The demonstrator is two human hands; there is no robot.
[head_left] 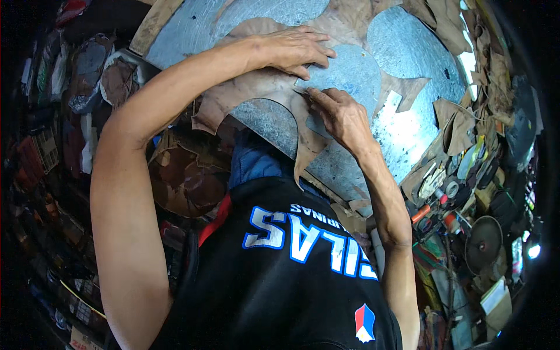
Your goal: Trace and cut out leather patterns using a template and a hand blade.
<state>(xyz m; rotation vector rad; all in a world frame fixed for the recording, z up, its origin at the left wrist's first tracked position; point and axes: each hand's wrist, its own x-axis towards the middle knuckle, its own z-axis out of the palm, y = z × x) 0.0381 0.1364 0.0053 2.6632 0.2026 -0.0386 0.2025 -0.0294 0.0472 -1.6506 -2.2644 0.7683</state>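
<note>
A brown sheet of leather (256,84) with curved cut-outs lies over a scratched metal-topped work surface (408,44). My left hand (291,49) rests on it palm down, fingers stretched to the right. Its fingertips touch the edge of a rounded grey piece (347,69), which looks like a flat template. Just below those fingertips, my right hand (338,111) is closed in a pinch. A small thin blade (299,90) pokes out from its fingers towards the leather beside the grey piece's edge. The blade's handle is hidden in the hand.
Leather scraps (455,125) lie along the surface's right edge. Beyond it are tape rolls (451,188), a round dark disc (483,244) and other clutter. A wooden edge (153,26) borders the upper left. Brown scraps (189,181) fill a container below my left arm.
</note>
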